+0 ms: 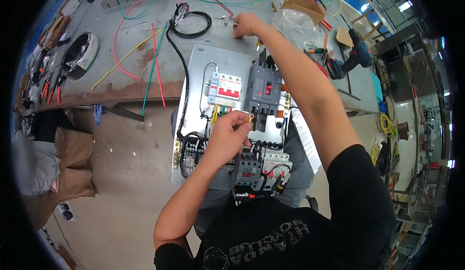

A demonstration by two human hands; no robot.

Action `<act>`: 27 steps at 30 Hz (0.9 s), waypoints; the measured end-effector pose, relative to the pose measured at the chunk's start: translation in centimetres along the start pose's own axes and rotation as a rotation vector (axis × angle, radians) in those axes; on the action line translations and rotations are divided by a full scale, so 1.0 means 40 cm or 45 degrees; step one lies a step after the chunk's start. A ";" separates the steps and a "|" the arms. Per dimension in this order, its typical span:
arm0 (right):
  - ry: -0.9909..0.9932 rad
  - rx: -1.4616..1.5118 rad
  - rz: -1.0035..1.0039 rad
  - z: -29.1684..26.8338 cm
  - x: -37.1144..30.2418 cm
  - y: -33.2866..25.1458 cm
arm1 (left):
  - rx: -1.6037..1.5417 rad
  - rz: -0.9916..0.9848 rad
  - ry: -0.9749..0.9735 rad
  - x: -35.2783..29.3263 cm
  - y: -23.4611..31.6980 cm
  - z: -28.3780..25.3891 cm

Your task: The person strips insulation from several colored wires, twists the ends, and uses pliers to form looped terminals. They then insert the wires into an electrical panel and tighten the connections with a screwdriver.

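An electrical panel (198, 71) lies tilted across my lap, leaning on the bench edge. My left hand (227, 136) is over its middle, pinching a short wire with a ring terminal (251, 118) at its end. Just above that hand are a white breaker with red levers (229, 87) and a large dark grey circuit breaker (264, 87). Below it is a black contactor (247, 169). My right hand (247, 25) reaches far over the bench, its fingers closed at the end of a thin silver shaft (224, 20); its handle, if any, is hidden.
Loose red, yellow and green wires (156, 66) hang over the bench edge. A coiled black cable (196, 25) lies beyond the panel. At the right are a cardboard box (300, 7), plastic bags, pliers and a cordless drill (356, 52). Another person's clothing (72, 163) shows at left.
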State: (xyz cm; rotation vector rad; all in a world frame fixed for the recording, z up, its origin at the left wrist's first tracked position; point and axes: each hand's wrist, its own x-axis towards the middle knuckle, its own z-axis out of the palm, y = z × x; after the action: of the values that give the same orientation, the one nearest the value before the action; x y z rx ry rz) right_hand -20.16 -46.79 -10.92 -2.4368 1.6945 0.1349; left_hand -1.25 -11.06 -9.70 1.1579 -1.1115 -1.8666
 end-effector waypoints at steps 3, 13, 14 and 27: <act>0.074 0.008 -0.020 -0.033 -0.040 -0.006 | -0.004 -0.005 -0.004 0.001 0.003 0.002; 0.227 0.788 -0.360 -0.282 -0.619 -0.137 | 0.025 0.042 0.030 -0.011 0.007 0.014; 0.206 0.871 -0.384 -0.269 -0.673 -0.143 | 0.022 0.052 0.034 -0.014 0.012 0.021; 0.201 0.690 -0.384 -0.112 -0.853 -0.237 | 0.032 0.133 0.068 -0.045 0.030 0.063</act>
State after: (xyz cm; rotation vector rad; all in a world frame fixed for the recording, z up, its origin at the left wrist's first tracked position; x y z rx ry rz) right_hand -23.32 -13.00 0.15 -2.2760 1.1830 -0.4996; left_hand -2.78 -9.24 -7.37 1.1356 -1.1466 -1.7370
